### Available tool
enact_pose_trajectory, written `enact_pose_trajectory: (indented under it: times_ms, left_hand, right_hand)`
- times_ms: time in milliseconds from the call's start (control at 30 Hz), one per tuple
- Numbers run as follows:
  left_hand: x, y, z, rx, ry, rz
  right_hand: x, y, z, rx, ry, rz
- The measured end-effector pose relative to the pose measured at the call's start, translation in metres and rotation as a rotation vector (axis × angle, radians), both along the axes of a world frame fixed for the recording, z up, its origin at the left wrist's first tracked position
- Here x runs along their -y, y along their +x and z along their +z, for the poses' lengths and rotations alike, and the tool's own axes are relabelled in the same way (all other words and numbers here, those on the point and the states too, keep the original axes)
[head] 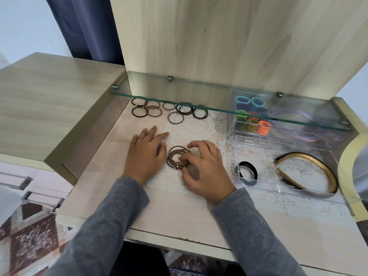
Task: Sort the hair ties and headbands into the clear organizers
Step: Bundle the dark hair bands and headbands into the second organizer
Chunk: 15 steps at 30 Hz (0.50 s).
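A bunch of brown hair ties [175, 156] lies on the lace mat between my hands. My right hand [205, 170] curls over the bunch, its thumb and fingers pinching the ties' right side. My left hand [146, 151] rests flat on the table just left of the bunch. Several loose black and brown hair ties [169, 110] lie at the back under the glass shelf. A near clear organizer [258, 189] holds black hair ties [249, 172] and a gold-and-black headband [310, 172]. A far clear organizer [232, 126] holds colourful hair ties [252, 118] and pastel headbands [294, 124].
A glass shelf [199, 100] juts out over the back of the table, above the loose ties and the far organizer. A tall wooden panel [219, 46] stands behind it. A raised wooden cabinet top [49, 100] borders the left side.
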State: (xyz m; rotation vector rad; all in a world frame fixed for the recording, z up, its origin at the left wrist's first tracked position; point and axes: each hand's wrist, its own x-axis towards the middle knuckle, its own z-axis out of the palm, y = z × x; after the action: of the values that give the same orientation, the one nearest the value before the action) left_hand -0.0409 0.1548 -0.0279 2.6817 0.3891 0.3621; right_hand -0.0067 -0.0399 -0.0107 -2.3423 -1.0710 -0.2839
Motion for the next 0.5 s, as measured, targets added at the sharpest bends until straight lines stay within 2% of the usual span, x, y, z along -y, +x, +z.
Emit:
enact_pose_trajectory:
  times_ms: [300, 500]
  left_hand:
    - [0.0, -0.001, 0.002, -0.003, -0.012, 0.002]
    - [0.0, -0.002, 0.002, -0.013, 0.004, 0.007]
  right_hand:
    - [-0.002, -0.002, 0.003, 0.05, -0.094, 0.036]
    - [-0.011, -0.007, 0.002, 0.22, -0.157, 0.01]
